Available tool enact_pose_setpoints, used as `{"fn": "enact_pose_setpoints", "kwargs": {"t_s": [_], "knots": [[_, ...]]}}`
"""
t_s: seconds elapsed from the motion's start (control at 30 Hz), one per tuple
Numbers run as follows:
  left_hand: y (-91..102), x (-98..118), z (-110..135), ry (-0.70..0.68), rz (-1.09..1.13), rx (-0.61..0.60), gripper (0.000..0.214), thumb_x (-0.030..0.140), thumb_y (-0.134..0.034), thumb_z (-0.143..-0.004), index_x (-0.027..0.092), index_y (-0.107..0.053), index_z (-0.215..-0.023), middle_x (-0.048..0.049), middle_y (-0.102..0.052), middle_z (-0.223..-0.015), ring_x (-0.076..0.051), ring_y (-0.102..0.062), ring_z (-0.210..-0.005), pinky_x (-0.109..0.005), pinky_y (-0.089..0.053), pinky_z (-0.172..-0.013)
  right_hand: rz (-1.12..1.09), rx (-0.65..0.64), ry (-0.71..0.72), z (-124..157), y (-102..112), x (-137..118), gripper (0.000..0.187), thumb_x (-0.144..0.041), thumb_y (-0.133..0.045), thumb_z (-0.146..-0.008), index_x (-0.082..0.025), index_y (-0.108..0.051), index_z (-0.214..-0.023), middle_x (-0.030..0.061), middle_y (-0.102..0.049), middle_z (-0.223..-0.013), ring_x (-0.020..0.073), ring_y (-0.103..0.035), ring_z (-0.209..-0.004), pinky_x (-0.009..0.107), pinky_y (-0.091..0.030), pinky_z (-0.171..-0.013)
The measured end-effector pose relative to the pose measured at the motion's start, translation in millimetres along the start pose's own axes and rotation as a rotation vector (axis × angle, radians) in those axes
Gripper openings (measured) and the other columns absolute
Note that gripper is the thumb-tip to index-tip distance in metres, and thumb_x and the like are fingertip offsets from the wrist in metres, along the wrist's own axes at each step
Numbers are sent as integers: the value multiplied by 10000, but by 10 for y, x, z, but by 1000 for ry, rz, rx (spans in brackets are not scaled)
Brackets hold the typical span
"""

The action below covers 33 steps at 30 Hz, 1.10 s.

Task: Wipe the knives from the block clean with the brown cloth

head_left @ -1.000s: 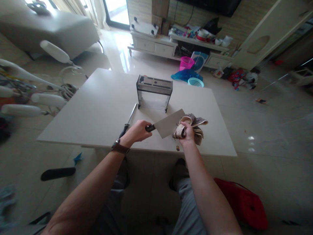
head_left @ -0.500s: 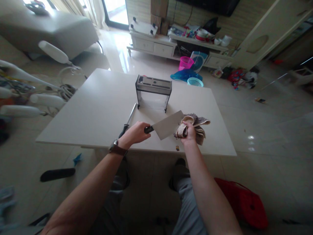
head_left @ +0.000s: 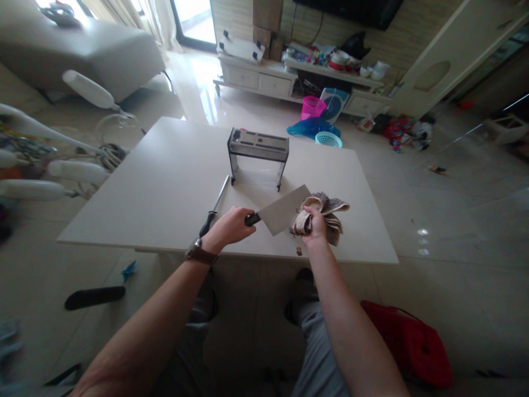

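- The left hand (head_left: 232, 227) is closed around the black handle of a cleaver (head_left: 283, 211); its fingers wrap this handle.
- The right hand (head_left: 316, 226) is closed on a bunched brown and beige cloth (head_left: 336, 206), with folds coming out beyond the fingers.
- The cleaver is between the two hands, over the near part of the white table (head_left: 132, 187); the far end of its blade meets the cloth, and how much the cloth covers I cannot tell.
- A rod with a black handle (head_left: 214, 212) lies on the table, just beside the left hand.
- Behind the cleaver, a grey-topped holder with clear sides (head_left: 259, 144) stands upright on the table.
- A small colourful figure (head_left: 298, 251) is at the near table edge, below the right hand.
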<state>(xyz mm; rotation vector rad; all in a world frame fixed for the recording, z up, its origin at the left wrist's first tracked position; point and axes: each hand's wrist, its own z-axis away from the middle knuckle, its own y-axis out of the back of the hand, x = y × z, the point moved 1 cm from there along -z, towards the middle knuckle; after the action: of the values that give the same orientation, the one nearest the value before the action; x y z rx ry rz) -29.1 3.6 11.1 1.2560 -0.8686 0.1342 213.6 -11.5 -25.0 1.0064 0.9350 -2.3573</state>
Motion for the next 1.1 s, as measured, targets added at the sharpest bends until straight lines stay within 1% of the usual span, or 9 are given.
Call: {"fn": "enact_pose_setpoints", "kwargs": {"t_s": [0.27,0.4,0.63,0.83,0.97,1.1], "knots": [[-16,4,-12,-12,-19,12,67,191,-582,-740,176,-617,-685,-3,-544,-596,-115,-374,-542,-286,-276,-560,1,-12,-31,1,-20,48,156,-135,-712,-660,-195,-588,-732,-62,-619,-611,83,-565,-504,186,-472,-457],[-26,19,-13,-5,-17,10,69,194,-576,-746,180,-621,-696,-8,-552,-603,-122,-388,-547,-289,-281,-566,1,-4,-37,5,-33,58,169,-130,-721,-650,-196,-582,-718,-64,-613,-600,81,-559,-493,184,-465,-448],[-40,39,-13,-9,-8,18,56,194,-576,-748,184,-608,-703,-9,-554,-618,-123,-390,-559,-287,-277,-569,-30,-5,-44,41,-49,47,156,-106,-698,-672,-193,-572,-700,-62,-613,-588,81,-553,-487,186,-449,-438],[-45,48,-21,2,-9,7,53,198,-581,-746,181,-616,-710,-19,-558,-623,-124,-393,-559,-291,-269,-567,1,11,-64,38,-36,42,142,-110,-694,-681,-195,-584,-710,-59,-619,-591,86,-565,-496,187,-469,-453],[-47,48,-22,-2,-13,14,49,203,-581,-748,184,-607,-710,-21,-564,-632,-125,-389,-569,-294,-273,-576,-11,13,-52,26,-39,53,147,-107,-703,-666,-190,-599,-730,-52,-628,-608,85,-564,-505,184,-471,-458],[-52,39,-18,4,-19,9,55,212,-574,-749,186,-596,-706,-20,-561,-630,-127,-393,-575,-296,-277,-581,-9,7,-39,28,-54,60,175,-112,-720,-645,-194,-579,-710,-59,-621,-606,79,-561,-496,176,-466,-454]]}}
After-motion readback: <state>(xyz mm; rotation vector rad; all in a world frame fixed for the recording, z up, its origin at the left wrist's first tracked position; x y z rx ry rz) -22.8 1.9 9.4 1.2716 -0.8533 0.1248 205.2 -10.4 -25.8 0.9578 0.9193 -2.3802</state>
